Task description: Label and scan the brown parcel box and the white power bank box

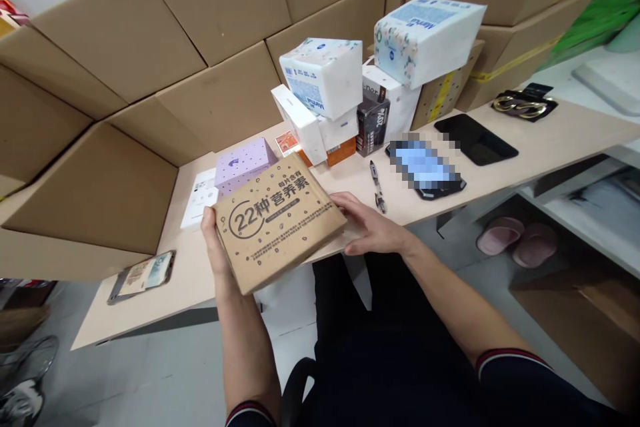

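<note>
I hold a flat brown cardboard box (pixel 277 223) printed with "22" and dark characters, above the near edge of the table (pixel 550 137). My left hand (pixel 214 243) grips its left edge, thumb on top. My right hand (pixel 367 227) clasps its right side, fingers curled under the corner. The box is tilted slightly, its printed face up.
A purple box (pixel 243 165), a white card, tissue packs (pixel 324 73) (pixel 427 37), small boxes, a pen (pixel 377 187), phones (pixel 425 167) (pixel 475 139) and sunglasses (pixel 524 105) lie on the table. Another phone (pixel 143 275) sits at the left. Big cardboard boxes (pixel 150 67) wall the back. Pink slippers (pixel 515 243) rest on the floor.
</note>
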`<act>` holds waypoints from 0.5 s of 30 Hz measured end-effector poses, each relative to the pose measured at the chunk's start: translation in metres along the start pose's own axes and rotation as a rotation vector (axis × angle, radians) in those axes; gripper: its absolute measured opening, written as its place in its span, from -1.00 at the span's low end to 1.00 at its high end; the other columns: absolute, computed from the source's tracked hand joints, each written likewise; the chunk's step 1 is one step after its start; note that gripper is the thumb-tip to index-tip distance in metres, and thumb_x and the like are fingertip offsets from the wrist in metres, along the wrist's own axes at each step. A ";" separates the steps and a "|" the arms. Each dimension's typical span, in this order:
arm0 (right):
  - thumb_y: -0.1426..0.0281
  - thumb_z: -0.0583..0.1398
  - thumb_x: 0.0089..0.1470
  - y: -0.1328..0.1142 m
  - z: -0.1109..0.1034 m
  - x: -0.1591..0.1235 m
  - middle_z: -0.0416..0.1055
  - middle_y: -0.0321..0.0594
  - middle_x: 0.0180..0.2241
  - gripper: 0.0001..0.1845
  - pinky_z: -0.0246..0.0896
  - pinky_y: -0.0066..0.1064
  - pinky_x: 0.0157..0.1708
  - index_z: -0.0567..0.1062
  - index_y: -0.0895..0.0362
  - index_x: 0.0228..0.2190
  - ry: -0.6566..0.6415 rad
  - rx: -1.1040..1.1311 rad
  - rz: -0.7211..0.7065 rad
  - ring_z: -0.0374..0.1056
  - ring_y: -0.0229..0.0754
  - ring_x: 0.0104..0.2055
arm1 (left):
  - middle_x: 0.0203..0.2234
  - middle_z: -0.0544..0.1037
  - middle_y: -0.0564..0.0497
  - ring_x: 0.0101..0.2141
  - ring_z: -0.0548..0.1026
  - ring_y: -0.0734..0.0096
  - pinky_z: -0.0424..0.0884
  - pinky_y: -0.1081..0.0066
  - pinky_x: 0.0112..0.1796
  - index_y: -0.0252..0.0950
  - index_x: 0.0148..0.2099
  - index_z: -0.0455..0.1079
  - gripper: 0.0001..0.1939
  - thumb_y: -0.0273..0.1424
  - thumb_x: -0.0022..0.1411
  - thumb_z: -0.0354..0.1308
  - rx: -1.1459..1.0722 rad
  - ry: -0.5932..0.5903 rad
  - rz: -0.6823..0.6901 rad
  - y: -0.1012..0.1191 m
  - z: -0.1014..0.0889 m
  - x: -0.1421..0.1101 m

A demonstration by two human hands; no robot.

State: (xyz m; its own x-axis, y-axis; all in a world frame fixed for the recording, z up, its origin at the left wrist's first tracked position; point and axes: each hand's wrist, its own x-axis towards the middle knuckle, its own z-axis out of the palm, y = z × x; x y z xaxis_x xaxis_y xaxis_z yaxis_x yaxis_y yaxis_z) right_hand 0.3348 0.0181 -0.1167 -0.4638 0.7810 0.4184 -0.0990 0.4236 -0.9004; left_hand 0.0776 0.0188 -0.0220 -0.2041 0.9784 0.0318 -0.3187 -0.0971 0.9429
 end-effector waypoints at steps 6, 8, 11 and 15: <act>0.11 0.36 0.05 -0.006 0.013 0.002 0.30 -0.11 0.12 -0.19 0.42 -0.11 0.03 0.27 -0.08 0.28 0.148 -0.103 0.152 0.38 -0.05 0.04 | 0.03 0.60 -0.06 0.06 0.55 0.21 0.51 0.27 0.05 -0.13 0.16 0.41 -0.33 0.21 0.30 -0.09 0.055 0.050 0.040 -0.036 -0.021 0.012; 0.10 0.35 0.06 -0.005 0.014 0.002 0.33 -0.12 0.08 -0.21 0.43 -0.13 0.00 0.29 -0.07 0.27 0.164 -0.132 0.157 0.40 -0.08 -0.01 | 0.09 0.57 -0.07 0.08 0.54 0.18 0.51 0.22 0.06 -0.11 0.20 0.39 -0.34 0.19 0.31 -0.08 0.070 0.030 0.095 -0.047 -0.028 0.008; 0.09 0.33 0.09 -0.004 0.013 0.002 0.35 -0.12 0.07 -0.23 0.43 -0.14 -0.02 0.29 -0.08 0.28 0.152 -0.155 0.148 0.40 -0.09 -0.05 | 0.06 0.59 -0.09 0.04 0.56 0.15 0.53 0.18 0.03 -0.14 0.17 0.42 -0.39 0.14 0.29 0.01 0.151 0.041 0.167 -0.057 -0.039 0.002; 0.11 0.27 0.16 -0.005 0.012 0.002 0.34 -0.13 0.10 -0.33 0.42 -0.15 0.03 0.32 -0.11 0.27 0.159 -0.131 0.112 0.41 -0.11 -0.03 | -0.05 0.64 -0.08 -0.03 0.58 0.15 0.54 0.19 -0.01 -0.15 0.03 0.51 -0.50 0.02 0.15 0.28 0.241 0.068 0.260 -0.062 -0.051 0.001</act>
State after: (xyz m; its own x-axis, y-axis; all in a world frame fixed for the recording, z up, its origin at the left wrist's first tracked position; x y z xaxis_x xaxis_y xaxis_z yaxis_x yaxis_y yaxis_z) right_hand 0.3242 0.0122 -0.1126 -0.3194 0.8846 0.3399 0.0651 0.3783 -0.9234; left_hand 0.0495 0.0166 -0.0973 -0.3132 0.9116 0.2662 -0.0226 -0.2874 0.9575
